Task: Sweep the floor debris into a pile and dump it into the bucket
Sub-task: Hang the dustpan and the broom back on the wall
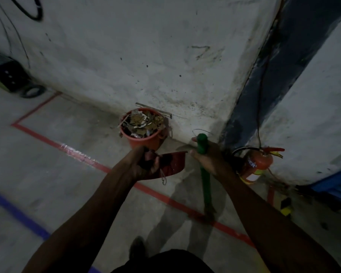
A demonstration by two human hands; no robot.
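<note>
1. The left hand [144, 164] has its fingers curled round the handle of a dark red dustpan [172, 161], held in the air just short of the bucket [146, 139]. Whether the pan carries any debris I cannot tell; its inside is dark.
2. The right hand [207, 156] grips the green broom handle [204, 174] near its top end. The stick runs down to the floor [57, 174], where the broom's head is a dim blur on the red floor line [98, 166].
3. The bucket stands on the floor against the wall [146, 66], near the corner. It is heaped to the rim with dry leaves and paper scraps [142, 124].
4. Handling, as I judge it: the dustpan looks thin, stiff and light, so one hand at the handle is enough. Any load would be loose and light, so a fast tilt could scatter it.
5. The bucket is so full that more debris may slide off the heap. Tipping low and slowly over the middle seems wise.
6. The broom is long, stiff and light. A grip near the top leaves the lower end free to swing.
7. Count: one bucket, one dustpan, one broom, two hands. One red fire extinguisher [256, 164] lies on the floor at the right, near the right hand.
</note>
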